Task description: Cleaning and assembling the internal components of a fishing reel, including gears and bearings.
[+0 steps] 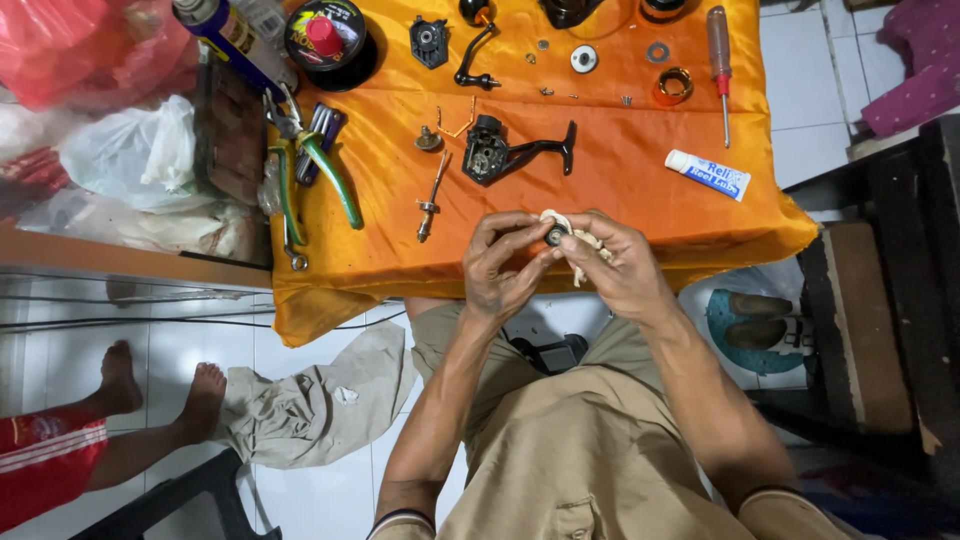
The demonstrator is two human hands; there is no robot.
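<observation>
My left hand [503, 262] and my right hand [613, 262] meet over the near edge of an orange cloth [640, 190]. Between the fingertips sits a small dark round metal part [553, 236]. My right hand also clutches a crumpled white rag [590, 243] wrapped around that part. Just beyond the hands lies a black fishing reel body with a crank arm [500, 153]. A thin metal shaft [433, 197] rests to its left.
Green-handled pliers [318, 160], a red-handled screwdriver [720, 60], a white tube [707, 173], a line spool [326, 38], a spray can [225, 35], washers and small reel parts lie on the cloth. Another person's bare feet [160, 385] stand at left. A grey rag [315, 400] lies on the tiled floor.
</observation>
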